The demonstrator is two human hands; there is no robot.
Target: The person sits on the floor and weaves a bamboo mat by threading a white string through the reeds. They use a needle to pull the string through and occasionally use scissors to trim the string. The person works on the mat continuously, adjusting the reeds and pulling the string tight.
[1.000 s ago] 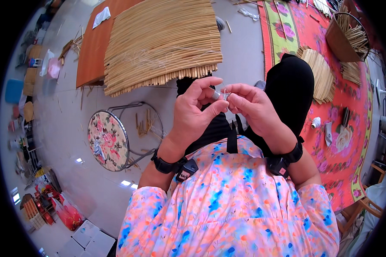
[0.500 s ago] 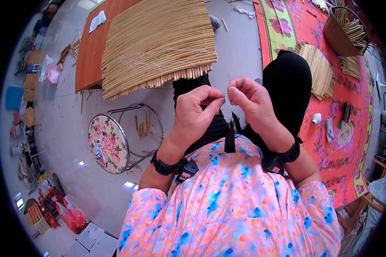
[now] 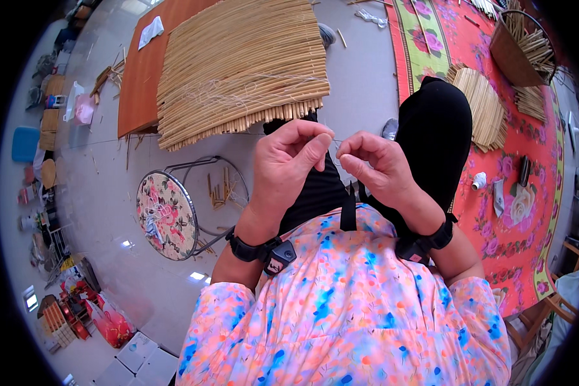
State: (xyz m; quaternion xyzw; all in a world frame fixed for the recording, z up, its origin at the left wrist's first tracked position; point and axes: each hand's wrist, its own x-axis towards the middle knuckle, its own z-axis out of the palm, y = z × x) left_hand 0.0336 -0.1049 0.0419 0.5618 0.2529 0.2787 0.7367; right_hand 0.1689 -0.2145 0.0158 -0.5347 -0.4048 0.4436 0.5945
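step: threading | left hand (image 3: pixel 288 168) and right hand (image 3: pixel 374 168) pinch thin thread (image 3: pixel 334 139) beside reed mat (image 3: pixel 241 64) | next: likely needs steady tension

Grey glossy floor (image 3: pixel 141 283), red floral rug (image 3: pixel 527 212), floral round stool (image 3: pixel 167 215).

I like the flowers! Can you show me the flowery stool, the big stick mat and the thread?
stool (image 3: pixel 164 214), head view, on its flowered round seat.
stick mat (image 3: pixel 238 64), head view, on its middle.
thread (image 3: pixel 334 140), head view, on the bit between the fingertips.
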